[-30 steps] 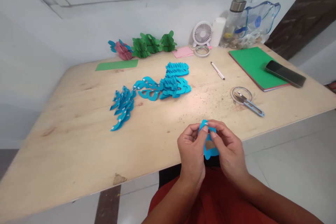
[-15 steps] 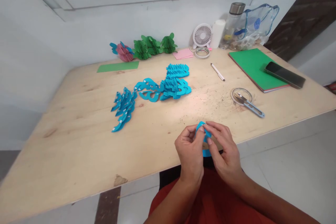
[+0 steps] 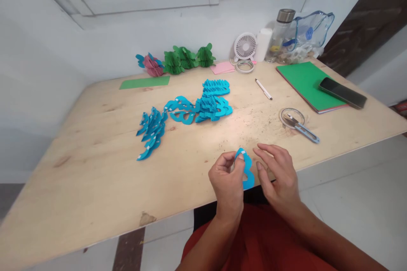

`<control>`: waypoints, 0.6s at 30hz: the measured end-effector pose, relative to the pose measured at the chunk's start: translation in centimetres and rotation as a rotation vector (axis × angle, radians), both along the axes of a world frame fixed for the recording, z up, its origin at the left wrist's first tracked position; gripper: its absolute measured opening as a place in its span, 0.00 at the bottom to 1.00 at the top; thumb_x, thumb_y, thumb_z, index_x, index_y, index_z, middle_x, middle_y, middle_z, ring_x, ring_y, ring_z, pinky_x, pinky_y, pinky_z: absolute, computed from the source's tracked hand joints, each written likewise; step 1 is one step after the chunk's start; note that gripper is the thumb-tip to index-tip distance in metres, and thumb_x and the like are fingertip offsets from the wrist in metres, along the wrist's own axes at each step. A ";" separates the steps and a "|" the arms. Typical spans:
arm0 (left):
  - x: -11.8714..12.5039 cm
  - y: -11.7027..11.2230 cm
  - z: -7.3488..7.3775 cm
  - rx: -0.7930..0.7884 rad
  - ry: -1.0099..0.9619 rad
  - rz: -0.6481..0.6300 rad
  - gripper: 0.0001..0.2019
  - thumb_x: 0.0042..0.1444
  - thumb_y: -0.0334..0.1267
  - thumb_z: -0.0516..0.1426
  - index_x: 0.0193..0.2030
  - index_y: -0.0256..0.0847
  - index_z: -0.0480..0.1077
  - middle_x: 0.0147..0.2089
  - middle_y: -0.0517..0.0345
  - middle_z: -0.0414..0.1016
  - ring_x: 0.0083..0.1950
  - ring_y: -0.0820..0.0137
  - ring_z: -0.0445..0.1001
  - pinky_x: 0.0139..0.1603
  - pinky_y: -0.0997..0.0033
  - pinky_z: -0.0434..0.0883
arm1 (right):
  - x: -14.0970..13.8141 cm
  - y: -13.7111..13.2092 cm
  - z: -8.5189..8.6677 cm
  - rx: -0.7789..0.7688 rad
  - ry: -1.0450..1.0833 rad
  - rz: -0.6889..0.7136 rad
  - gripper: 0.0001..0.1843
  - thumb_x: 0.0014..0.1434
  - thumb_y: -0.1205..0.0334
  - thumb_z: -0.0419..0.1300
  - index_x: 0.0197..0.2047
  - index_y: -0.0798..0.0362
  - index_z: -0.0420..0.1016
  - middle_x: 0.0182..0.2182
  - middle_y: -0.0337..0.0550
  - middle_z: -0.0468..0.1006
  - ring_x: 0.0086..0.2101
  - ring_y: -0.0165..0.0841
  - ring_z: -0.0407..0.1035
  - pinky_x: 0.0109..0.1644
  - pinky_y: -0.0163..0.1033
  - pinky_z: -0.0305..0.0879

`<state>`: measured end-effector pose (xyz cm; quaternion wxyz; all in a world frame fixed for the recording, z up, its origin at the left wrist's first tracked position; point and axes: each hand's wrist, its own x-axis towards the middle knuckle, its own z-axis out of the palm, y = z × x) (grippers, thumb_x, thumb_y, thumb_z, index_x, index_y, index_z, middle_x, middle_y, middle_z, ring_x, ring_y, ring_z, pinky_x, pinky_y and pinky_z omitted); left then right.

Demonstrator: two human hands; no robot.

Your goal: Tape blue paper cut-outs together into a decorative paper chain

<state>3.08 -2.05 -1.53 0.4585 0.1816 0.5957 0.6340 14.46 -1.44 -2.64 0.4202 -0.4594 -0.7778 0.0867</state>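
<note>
the blue paper cutout (image 3: pixel 246 169) stood at the near edge of the wooden surface (image 3: pixel 95 169), the left hand (image 3: pixel 227 180) grip clamped on its top. the right hand (image 3: pixel 280 173) hovered just beside, fingers apart. more blue cutouts (image 3: pixel 187 110), snips (image 3: pixel 302 125) beyond.

Left hand (image 3: pixel 226 178) raised at table edge, thumb and forefinger pinched together; right hand (image 3: pixel 280 173) hovered just beside, fingers loosely spread.

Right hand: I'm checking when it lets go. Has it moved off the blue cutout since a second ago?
Yes. The right hand has come off the blue cutout, shifting right along the table edge; the left hand alone pinches it.
</note>
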 end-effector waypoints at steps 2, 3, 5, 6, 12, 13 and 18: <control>-0.2 0.0 0.0 0.013 0.029 -0.004 0.05 0.45 0.36 0.63 0.24 0.37 0.74 0.23 0.60 0.74 0.25 0.74 0.71 0.24 0.78 0.69 | 0.2 0.2 0.6 -0.100 0.087 -0.003 0.17 0.59 0.71 0.55 0.51 0.50 0.72 0.46 0.49 0.75 0.48 0.41 0.66 0.52 0.51 0.63; -0.2 0.0 0.0 0.017 0.031 -0.018 0.05 0.45 0.36 0.63 0.24 0.37 0.75 0.23 0.60 0.74 0.25 0.73 0.71 0.25 0.77 0.70 | 0.2 0.4 0.9 -0.185 0.150 0.001 0.15 0.60 0.70 0.55 0.49 0.50 0.73 0.45 0.47 0.76 0.47 0.40 0.67 0.52 0.50 0.63; -0.2 -0.1 0.0 0.024 0.018 -0.066 0.05 0.46 0.37 0.63 0.25 0.38 0.75 0.24 0.59 0.75 0.26 0.71 0.73 0.27 0.74 0.71 | 0.3 0.8 1.5 -0.398 0.298 0.023 0.11 0.62 0.65 0.54 0.45 0.49 0.75 0.41 0.45 0.77 0.44 0.37 0.69 0.49 0.46 0.65; -0.1 -0.1 0.0 0.027 0.012 -0.094 0.05 0.46 0.37 0.63 0.25 0.38 0.76 0.24 0.58 0.76 0.27 0.70 0.73 0.28 0.72 0.72 | 0.3 1.0 1.8 -0.506 0.367 0.043 0.10 0.62 0.63 0.54 0.43 0.50 0.76 0.39 0.44 0.78 0.42 0.37 0.70 0.47 0.44 0.66; 0.3 -0.1 0.1 0.027 0.007 -0.214 0.05 0.46 0.38 0.63 0.26 0.39 0.77 0.25 0.58 0.76 0.27 0.69 0.74 0.30 0.70 0.73 | 0.2 2.2 2.3 -0.821 0.539 0.115 0.09 0.58 0.57 0.59 0.32 0.52 0.76 0.29 0.40 0.76 0.32 0.33 0.67 0.38 0.39 0.64; 0.4 -0.1 0.2 0.024 0.002 -0.222 0.05 0.46 0.39 0.63 0.26 0.39 0.77 0.25 0.58 0.76 0.27 0.69 0.74 0.29 0.71 0.73 | 0.3 2.3 2.3 -0.831 0.549 0.109 0.09 0.57 0.56 0.59 0.31 0.52 0.76 0.28 0.40 0.75 0.31 0.32 0.66 0.37 0.39 0.63; 0.5 -0.2 0.5 0.048 -0.074 -0.293 0.08 0.49 0.42 0.62 0.28 0.39 0.77 0.28 0.57 0.77 0.30 0.69 0.75 0.33 0.70 0.72 | 0.7 2.6 2.2 -0.878 0.620 0.040 0.11 0.55 0.55 0.61 0.28 0.53 0.75 0.24 0.38 0.73 0.27 0.30 0.64 0.33 0.37 0.61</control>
